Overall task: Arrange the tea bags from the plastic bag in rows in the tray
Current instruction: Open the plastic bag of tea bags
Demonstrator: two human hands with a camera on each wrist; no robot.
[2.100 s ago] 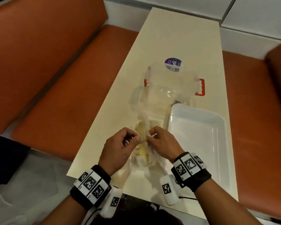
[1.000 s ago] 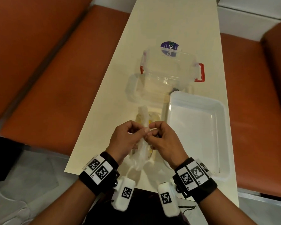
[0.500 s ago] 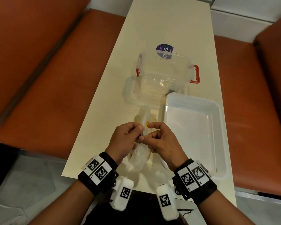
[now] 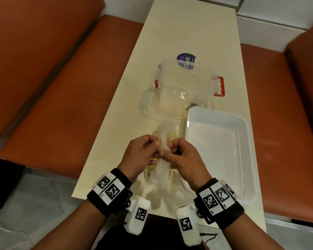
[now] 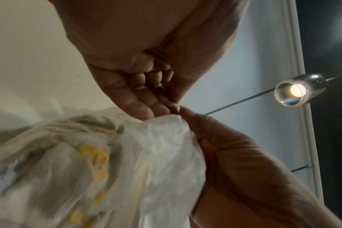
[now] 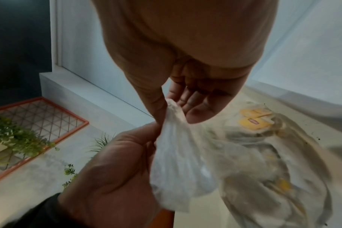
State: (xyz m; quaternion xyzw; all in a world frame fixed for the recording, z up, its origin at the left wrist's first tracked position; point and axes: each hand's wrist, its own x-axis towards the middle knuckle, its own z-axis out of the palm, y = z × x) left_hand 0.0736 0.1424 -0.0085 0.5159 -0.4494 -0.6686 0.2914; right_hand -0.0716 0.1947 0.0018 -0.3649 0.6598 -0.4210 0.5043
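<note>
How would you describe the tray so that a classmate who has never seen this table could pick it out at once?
Start at the long cream table between the orange benches. On its near right side, beside the right hand, lies the tray. It is opaque white, shallow and has nothing in it, unlike the see-through container with red clips just beyond it.

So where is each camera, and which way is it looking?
Head: on the person's head, looking down at the table, the white tray and clear box; both wrists and hands show.
Left wrist: under the left hand, looking along its fingers and up at a lamp.
Right wrist: under the right hand, looking toward the tea bags.
Both wrist views share the plastic bag, pinched by both hands.
</note>
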